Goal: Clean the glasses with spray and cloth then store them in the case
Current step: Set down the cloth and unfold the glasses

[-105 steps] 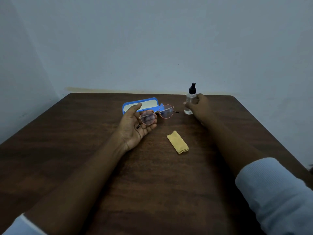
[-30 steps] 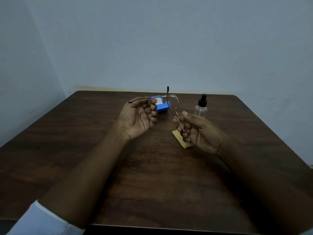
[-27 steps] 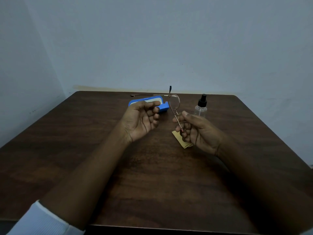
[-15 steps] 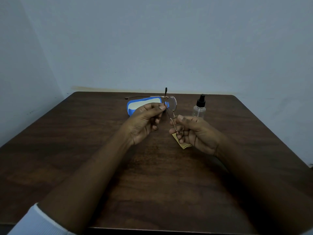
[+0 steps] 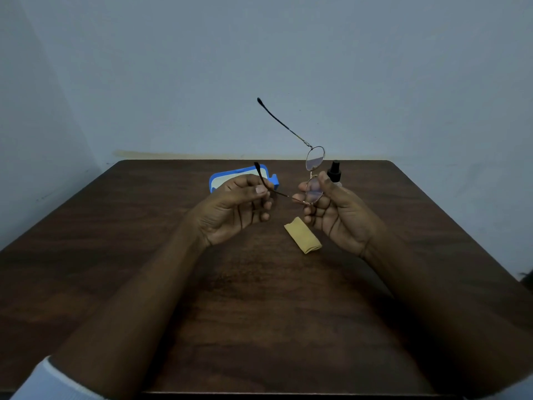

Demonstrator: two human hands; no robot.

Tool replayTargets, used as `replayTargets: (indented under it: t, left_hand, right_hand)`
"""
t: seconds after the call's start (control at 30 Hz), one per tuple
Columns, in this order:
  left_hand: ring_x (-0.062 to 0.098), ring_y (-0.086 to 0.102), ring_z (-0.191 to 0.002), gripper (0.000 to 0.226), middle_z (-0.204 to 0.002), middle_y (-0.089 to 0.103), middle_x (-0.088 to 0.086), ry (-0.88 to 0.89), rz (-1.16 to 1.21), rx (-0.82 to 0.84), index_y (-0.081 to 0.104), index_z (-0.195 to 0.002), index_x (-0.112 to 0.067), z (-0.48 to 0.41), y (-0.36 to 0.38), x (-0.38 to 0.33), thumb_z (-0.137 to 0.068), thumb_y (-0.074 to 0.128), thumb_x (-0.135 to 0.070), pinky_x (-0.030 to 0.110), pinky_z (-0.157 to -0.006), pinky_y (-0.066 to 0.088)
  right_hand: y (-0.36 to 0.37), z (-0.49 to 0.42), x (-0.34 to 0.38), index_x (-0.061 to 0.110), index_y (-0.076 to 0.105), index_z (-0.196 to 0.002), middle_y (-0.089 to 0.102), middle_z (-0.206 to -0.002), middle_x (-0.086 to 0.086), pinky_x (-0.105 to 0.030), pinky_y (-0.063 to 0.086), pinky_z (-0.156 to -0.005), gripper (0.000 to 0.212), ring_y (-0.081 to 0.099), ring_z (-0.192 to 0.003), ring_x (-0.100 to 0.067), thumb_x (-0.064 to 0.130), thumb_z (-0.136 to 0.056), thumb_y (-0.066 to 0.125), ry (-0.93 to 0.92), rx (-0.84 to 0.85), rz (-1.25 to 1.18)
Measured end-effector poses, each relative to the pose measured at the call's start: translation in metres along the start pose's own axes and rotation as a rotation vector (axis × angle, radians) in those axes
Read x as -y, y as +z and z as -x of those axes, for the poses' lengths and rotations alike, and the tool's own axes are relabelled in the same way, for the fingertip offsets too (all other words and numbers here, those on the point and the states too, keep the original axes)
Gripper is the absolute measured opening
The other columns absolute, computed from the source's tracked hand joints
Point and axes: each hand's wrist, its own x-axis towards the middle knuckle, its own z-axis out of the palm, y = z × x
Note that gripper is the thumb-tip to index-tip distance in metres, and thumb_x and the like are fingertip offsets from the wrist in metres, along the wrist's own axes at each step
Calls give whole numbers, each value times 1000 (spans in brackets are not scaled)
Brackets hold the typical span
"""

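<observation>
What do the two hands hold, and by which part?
The glasses: the left hand pinches one temple arm, the right hand grips the lower lens rim.

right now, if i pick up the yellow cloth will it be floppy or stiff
Likely floppy: the yellow cloth lies folded over itself on the table. Probably light and unlikely to roll, since it looks thin and lies flat.
</observation>
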Motion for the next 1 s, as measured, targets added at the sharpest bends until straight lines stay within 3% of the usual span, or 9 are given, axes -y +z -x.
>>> replayTargets:
  t: [0.3, 0.47, 0.57, 0.63, 0.77, 0.87, 0.9, 1.0]
  left_hand:
    - [16, 67, -85, 28, -88, 69, -2, -27, 66, 50, 82, -91, -18, 1, -5, -2, -74, 95, -35, 35, -77, 57]
    - [14, 71, -80, 22, -93, 72, 0, -42, 14, -283, 84, -105, -18, -6, -1, -2, -87, 85, -30, 30, -70, 60]
    - [12, 73, -75, 18, -92, 74, 0, -42, 6, -559, 78, -108, -17, -13, 4, -1, -94, 80, -26, 28, -65, 60]
    - [10, 68, -68, 8, -82, 72, -3, -56, 60, -709, 75, -102, -18, -15, 4, -3, -100, 71, -24, 27, -64, 54]
    - [7, 58, -60, 15, -70, 64, -7, 27, 213, -879, 71, -89, -21, -13, -4, -11, -102, 64, -25, 24, -60, 44]
    - [8, 52, -55, 15, -63, 61, -8, 142, 147, -973, 68, -87, -20, -12, -15, -20, -100, 63, -23, 24, -54, 39]
    - [9, 49, -53, 14, -61, 60, -7, 159, 90, -997, 68, -87, -18, -11, -18, -21, -100, 63, -21, 23, -51, 36]
    - [12, 42, -50, 15, -57, 57, -4, 136, -106, -983, 71, -86, -12, -11, -20, -16, -97, 62, -15, 22, -44, 32]
  right_hand:
    - [0, 1, 0, 4, 69, -117, 77, -101, -16, -29, 60, -67, 60, 67, -73, -15, 55, -86, 72, -4, 33, 11]
    - [8, 7, -2, 4, 69, -112, 77, -92, -14, -26, 55, -62, 41, 62, -71, -16, 41, -95, 67, -58, 52, 192]
    - [15, 10, -3, 12, 70, -116, 81, -99, -9, -24, 56, -64, 41, 72, -80, -13, 43, -90, 76, -231, -29, 393]
    - [17, 12, -4, 24, 68, -119, 80, -107, -4, -29, 59, -75, 46, 76, -97, -13, 51, -83, 78, -374, -99, 498]
    - [16, 13, -5, 45, 61, -120, 73, -114, 9, -34, 57, -85, 38, 69, -100, -15, 50, -87, 79, -658, -265, 730]
    - [8, 14, -1, 27, 62, -131, 63, -112, 19, -17, 45, -89, 47, 59, -104, -11, 45, -91, 79, -897, -430, 1030]
    - [7, 14, 0, 21, 63, -132, 63, -113, 18, -18, 44, -92, 49, 57, -106, -13, 43, -91, 80, -950, -461, 1119]
    - [9, 17, 5, 15, 67, -132, 73, -115, 5, -45, 44, -93, 48, 59, -109, -29, 37, -92, 81, -1013, -539, 1322]
